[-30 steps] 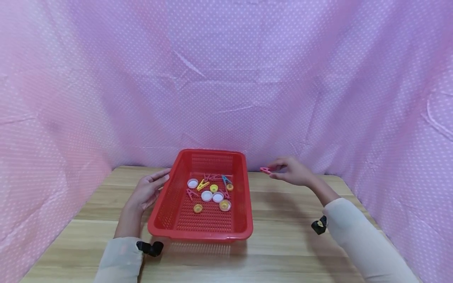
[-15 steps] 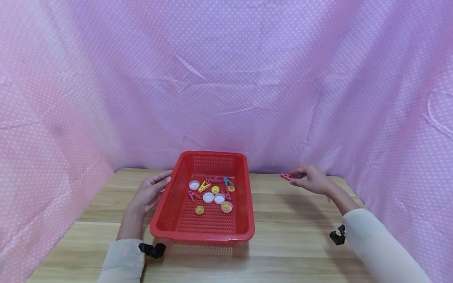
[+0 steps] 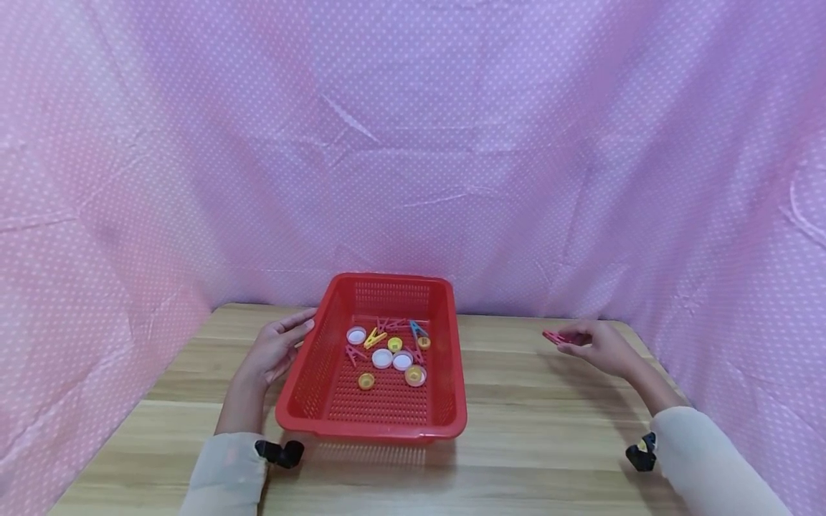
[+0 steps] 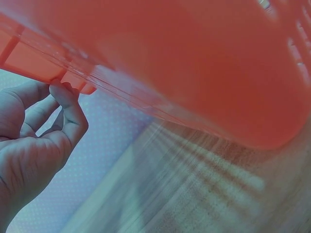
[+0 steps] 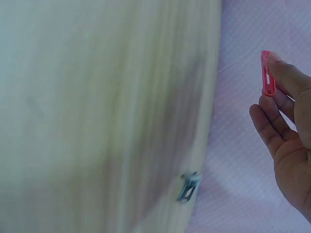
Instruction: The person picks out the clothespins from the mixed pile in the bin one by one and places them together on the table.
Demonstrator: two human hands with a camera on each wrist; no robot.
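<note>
A red perforated plastic basket (image 3: 371, 432) sits on the wooden table, tilted toward the head camera. At its left side my left hand (image 3: 274, 350) pinches the rim between thumb and fingers, as the left wrist view also shows from below the basket wall (image 4: 194, 82). Off to the right, above the table, my right hand (image 3: 600, 347) holds a pink clothespin (image 3: 555, 337). Thumb and fingertips grip that clothespin (image 5: 267, 75) in the right wrist view. Inside the basket lie pink clothespins, a yellow clothespin (image 3: 374, 338), a blue clothespin (image 3: 418, 330), and several round white and yellow caps (image 3: 382, 359).
A small dark greenish clip (image 5: 188, 188) lies near the table edge in the right wrist view; in the head view my right hand and arm hide it. Pink dotted cloth (image 3: 413, 158) hangs behind and beside the wooden table (image 3: 516, 430).
My right hand has moved right and slightly toward the table's near side, carrying the pink clothespin away from the basket. The left hand keeps its grip on the basket rim.
</note>
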